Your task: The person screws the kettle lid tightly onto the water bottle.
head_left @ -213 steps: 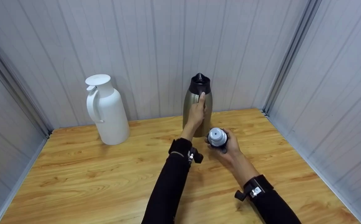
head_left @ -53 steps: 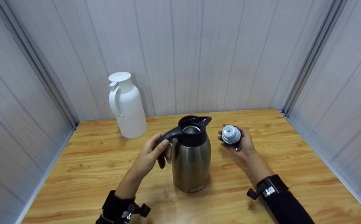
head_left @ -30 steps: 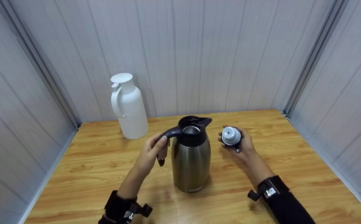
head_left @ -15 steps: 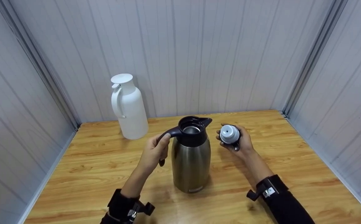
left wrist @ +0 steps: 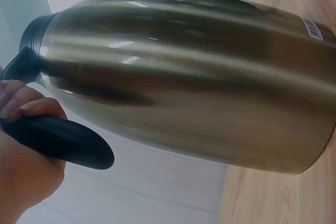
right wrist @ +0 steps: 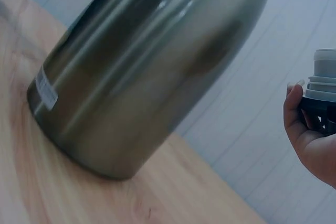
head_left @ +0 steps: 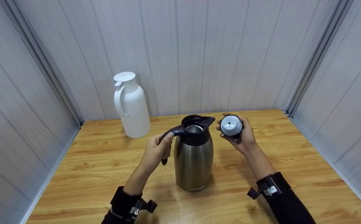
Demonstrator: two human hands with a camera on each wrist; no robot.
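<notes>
Two hands — left hand gripping steel jug, barcode label unreadable, right hand holding stopper

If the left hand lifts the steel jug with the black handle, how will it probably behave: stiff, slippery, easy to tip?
The brushed steel jug looks rigid, so it should keep its shape. Its polished wall seems slippery, but the left hand grips the black handle, which likely gives firm hold. Being tall, narrow-based and open-topped, with the stopper in the right hand, it may tip or spill if pushed high.

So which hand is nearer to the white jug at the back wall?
Left. The left hand grips the steel jug's handle, on the white jug's side; the right hand holds the stopper beyond the steel jug.
</notes>
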